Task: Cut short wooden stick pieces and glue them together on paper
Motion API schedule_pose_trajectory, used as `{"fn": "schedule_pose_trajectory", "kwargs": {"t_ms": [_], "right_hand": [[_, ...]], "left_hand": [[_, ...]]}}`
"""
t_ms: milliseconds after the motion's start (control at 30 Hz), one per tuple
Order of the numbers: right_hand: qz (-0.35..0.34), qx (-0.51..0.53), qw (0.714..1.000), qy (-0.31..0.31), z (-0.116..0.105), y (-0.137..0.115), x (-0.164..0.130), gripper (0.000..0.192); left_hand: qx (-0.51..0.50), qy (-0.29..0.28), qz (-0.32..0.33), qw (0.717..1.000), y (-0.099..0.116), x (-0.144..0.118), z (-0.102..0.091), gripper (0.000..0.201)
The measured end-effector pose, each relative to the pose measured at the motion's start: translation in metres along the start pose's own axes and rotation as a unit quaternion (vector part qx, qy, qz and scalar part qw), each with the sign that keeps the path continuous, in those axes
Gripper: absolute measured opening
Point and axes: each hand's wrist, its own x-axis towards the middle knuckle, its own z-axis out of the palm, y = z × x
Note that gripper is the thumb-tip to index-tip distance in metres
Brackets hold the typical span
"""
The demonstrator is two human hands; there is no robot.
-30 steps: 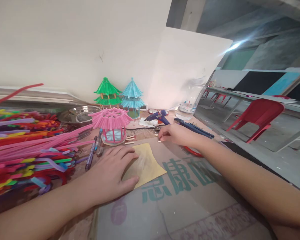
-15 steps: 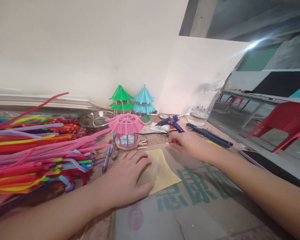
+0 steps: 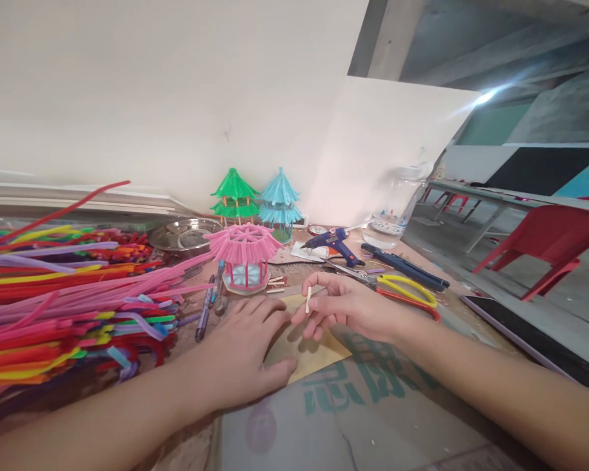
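Note:
My left hand [image 3: 254, 340] lies flat with its fingers stretched on a yellow sheet [image 3: 319, 360] that looks like sandpaper. Above that sheet, my right hand [image 3: 346, 306] pinches a short wooden stick [image 3: 309, 299] between thumb and forefinger, its other fingers loosely curled. Just beyond my left hand stands a small pavilion [image 3: 246, 258] with a pink pipe-cleaner roof and a pale blue base. A few more little sticks [image 3: 276, 285] lie beside it. Scissors [image 3: 407, 291] with yellow and orange handles rest behind my right hand.
Bundles of coloured pipe cleaners [image 3: 69, 307] fill the left side. Green [image 3: 234, 193] and blue [image 3: 280, 196] model pavilions stand by the wall, near a metal dish [image 3: 184, 234]. A glue gun [image 3: 334, 242], black-handled tool [image 3: 405, 267], plastic jar [image 3: 395, 209] and phone [image 3: 530, 337] lie rightward.
My right hand has drawn back from beside the glue gun to over the yellow sheet, now with a stick in its fingers. The scissors have come into sight. My left hand stays put.

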Motion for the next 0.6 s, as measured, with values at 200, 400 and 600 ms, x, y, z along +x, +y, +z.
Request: {"fn": "schedule_pose_trajectory", "kwargs": {"t_ms": [200, 400, 600], "right_hand": [[-0.011, 0.032, 0.999, -0.035, -0.0005, 0.0015, -0.0012, 0.034], [-0.033, 0.002, 0.999, -0.032, 0.0007, 0.0035, -0.0006, 0.036], [-0.074, -0.143, 0.987, 0.006, 0.0018, 0.0044, -0.0012, 0.021]], "left_hand": [[-0.003, -0.002, 0.007, 1.0, 0.0001, 0.0029, 0.0011, 0.035], [0.007, -0.001, 0.009, 1.0, 0.0004, 0.0041, 0.0016, 0.032], [0.026, -0.007, 0.01, 1.0, 0.0006, 0.0035, 0.0007, 0.038]]}}
